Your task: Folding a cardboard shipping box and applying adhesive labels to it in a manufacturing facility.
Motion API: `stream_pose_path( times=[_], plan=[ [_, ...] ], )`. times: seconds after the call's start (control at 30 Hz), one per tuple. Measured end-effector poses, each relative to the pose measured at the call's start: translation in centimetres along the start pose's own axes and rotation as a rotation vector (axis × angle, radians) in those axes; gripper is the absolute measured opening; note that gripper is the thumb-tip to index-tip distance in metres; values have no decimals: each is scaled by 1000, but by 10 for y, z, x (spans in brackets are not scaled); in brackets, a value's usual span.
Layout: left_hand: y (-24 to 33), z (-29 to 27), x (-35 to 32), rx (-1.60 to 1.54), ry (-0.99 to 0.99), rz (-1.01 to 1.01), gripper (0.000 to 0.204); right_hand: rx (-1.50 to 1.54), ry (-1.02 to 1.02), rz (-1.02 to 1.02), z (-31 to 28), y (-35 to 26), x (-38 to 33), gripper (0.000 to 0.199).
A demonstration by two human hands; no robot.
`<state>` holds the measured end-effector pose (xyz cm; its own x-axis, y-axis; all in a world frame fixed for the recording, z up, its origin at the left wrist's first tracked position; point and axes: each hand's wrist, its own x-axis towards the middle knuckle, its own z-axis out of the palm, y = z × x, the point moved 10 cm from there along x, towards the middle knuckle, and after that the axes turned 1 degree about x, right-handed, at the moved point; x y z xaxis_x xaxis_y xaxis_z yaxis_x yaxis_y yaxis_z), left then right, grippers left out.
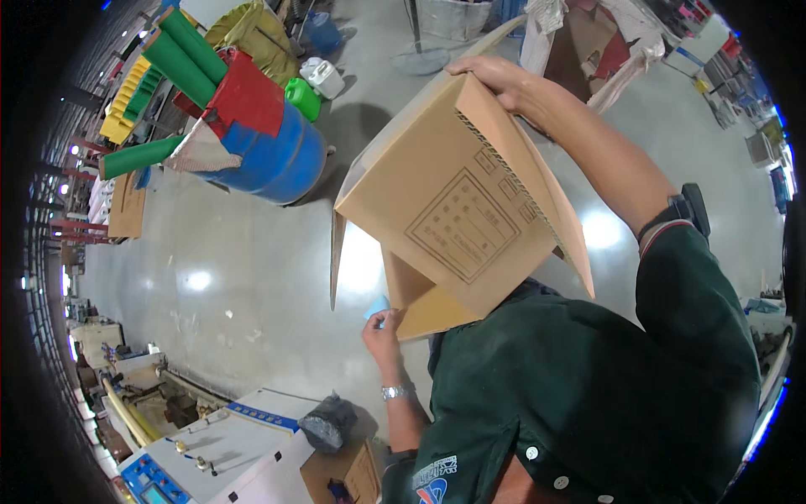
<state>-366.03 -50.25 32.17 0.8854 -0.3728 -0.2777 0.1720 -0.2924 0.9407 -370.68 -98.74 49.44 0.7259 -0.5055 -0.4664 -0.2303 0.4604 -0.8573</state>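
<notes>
A large brown cardboard box (437, 202) is held tilted in front of my body, its flaps hanging out and dark printing on the side toward me. My right hand (499, 80) is closed over the box's upper edge, arm stretched far forward. Low at the left, beside a lower flap (432, 315), my left hand (382, 336) is closed with fingers pinched on a small light-blue piece (377, 307). Whether those fingers also touch the flap I cannot tell. The inside of the box is mostly hidden.
Green rolls (180, 59) and a red cloth top a blue drum (273, 160) at the far left. Green and white jugs (304, 99) stand behind it. A white machine (252, 445), a dark bundle (329, 422) and a small carton (357, 475) are near left. A lined container (579, 50) stands far right.
</notes>
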Motion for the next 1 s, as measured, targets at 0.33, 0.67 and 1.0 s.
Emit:
stream_pose_path(
  times=[0.33, 0.67, 1.0],
  plan=[
    [-28, -5, -37, 26, 126, -71, 14, -81, -35, -54, 13, 7, 14, 22],
    [-12, 11, -51, 208, 108, -57, 12, -179, -124, -5, 32, -2, -19, 23],
    [0, -44, -4, -496, 421, 26, 34, -312, -281, 119, 115, 52, 28, 26]
  ],
)
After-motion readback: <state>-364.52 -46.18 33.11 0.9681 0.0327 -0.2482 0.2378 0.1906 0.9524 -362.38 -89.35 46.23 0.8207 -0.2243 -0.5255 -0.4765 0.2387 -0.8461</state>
